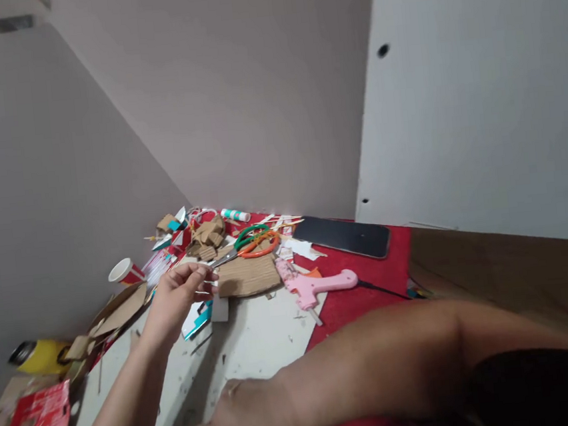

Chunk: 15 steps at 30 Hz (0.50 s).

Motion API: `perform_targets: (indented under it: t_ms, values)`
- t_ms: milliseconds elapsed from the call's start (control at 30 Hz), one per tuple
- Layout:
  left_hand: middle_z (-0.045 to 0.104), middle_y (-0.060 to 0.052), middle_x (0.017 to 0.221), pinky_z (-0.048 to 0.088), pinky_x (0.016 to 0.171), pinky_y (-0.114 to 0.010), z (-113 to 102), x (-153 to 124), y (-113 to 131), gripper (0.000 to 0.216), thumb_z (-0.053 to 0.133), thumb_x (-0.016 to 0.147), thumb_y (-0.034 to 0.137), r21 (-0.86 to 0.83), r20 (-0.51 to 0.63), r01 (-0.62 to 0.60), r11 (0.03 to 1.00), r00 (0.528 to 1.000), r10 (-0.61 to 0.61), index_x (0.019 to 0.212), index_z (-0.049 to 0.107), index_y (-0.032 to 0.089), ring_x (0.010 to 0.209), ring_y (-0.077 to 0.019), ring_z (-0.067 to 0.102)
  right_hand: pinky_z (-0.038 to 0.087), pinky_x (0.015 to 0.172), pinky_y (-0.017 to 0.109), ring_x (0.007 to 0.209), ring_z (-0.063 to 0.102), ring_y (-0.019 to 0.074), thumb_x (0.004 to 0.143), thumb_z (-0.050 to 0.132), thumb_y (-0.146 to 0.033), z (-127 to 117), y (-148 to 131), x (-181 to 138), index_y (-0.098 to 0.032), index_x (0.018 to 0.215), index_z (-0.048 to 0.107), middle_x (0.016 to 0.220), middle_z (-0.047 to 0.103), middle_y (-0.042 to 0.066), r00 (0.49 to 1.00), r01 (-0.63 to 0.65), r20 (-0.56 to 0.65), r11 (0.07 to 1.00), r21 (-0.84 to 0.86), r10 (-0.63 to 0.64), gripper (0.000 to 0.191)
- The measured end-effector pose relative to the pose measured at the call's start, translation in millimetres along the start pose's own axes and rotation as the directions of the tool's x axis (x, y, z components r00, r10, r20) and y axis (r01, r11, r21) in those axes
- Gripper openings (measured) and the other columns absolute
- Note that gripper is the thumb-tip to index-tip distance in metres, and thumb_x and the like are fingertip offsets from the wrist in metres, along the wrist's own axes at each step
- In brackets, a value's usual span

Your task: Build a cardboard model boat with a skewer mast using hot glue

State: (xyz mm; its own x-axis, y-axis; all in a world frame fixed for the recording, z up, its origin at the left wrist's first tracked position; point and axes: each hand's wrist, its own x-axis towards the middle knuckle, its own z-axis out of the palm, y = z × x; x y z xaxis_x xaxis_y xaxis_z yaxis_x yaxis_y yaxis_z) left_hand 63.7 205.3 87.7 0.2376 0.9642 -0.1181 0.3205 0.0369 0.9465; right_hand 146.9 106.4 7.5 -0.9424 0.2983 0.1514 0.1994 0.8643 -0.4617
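The fingertips of my left hand (pixel 183 286) are pinched together at the blade tips of the scissors (pixel 225 257). The scissors have one green and one orange handle, which point away to the right. Just below them lies a torn piece of corrugated cardboard (pixel 250 275). My right hand (pixel 246 417) is low in view over the white board (pixel 260 336), its fingers curled under. Anything inside that hand is hidden. To the right of the cardboard rests a pink glue gun (pixel 318 283) with a stick showing at its back end.
A dark phone (pixel 344 236) lies on the red cloth (pixel 393 256) near the wall. Cardboard scraps (pixel 208 235) and a glue tube (pixel 235 215) crowd the back corner. On the left are a paper cup (pixel 126 272), a yellow object (pixel 41 357) and a red wrapper (pixel 39 421).
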Motion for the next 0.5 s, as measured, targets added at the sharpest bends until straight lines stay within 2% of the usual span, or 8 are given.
perform_targets:
  t_ms: [100, 233, 367, 500]
  values:
    - [0.068, -0.003, 0.067, 0.051, 0.056, -0.027, -17.1, -30.6, -9.6, 0.031, 0.075, 0.065, 0.044, 0.001, -0.046, 0.027, 1.000, 0.999, -0.027, 0.066, 0.064, 0.015, 0.056, -0.0147, 0.063, 0.027, 0.046, 0.025, 0.061, 0.062, 0.0138, 0.098, 0.038, -0.043, 3.3, -1.6, -1.6, -0.021, 0.100, 0.060, 0.074, 0.070, 0.000, 0.997, -0.017, -0.080, 1.000, -0.018, 0.016, 0.031]
    - [0.058, 0.003, 0.054, 0.047, 0.049, -0.025, -40.4, -57.4, -19.4, 0.031, 0.069, 0.072, 0.045, -0.040, -0.169, 0.012, 0.999, 0.986, -0.019, 0.063, 0.055, 0.019, 0.046, -0.0118, 0.056, 0.030, 0.050, 0.023, 0.063, 0.060, 0.0112, 0.093, 0.051, -0.045, 10.8, -2.9, -4.8, -0.021, 0.085, 0.059, 0.067, 0.066, -0.004, 0.996, 0.020, -0.082, 0.999, 0.027, -0.018, 0.026]
    - [0.057, 0.004, 0.055, 0.045, 0.048, -0.022, -63.3, -73.8, -17.6, 0.032, 0.071, 0.071, 0.045, -0.068, -0.308, -0.052, 0.996, 0.951, 0.029, 0.064, 0.054, 0.018, 0.046, -0.0093, 0.053, 0.037, 0.059, 0.019, 0.073, 0.062, 0.0108, 0.089, 0.059, -0.036, 11.8, -4.4, -4.7, -0.020, 0.088, 0.058, 0.078, 0.068, -0.003, 0.996, 0.025, -0.085, 0.993, 0.118, -0.015, 0.016]
    - [0.062, 0.002, 0.060, 0.045, 0.049, -0.019, -76.5, -92.7, -8.9, 0.026, 0.079, 0.066, 0.035, -0.054, -0.400, -0.101, 0.993, 0.914, 0.071, 0.068, 0.061, 0.016, 0.051, -0.0085, 0.055, 0.039, 0.063, 0.021, 0.077, 0.063, 0.0131, 0.090, 0.057, -0.031, 9.3, -5.9, -5.7, -0.019, 0.092, 0.060, 0.082, 0.069, 0.000, 0.998, 0.031, -0.055, 0.993, 0.113, -0.025, 0.012]
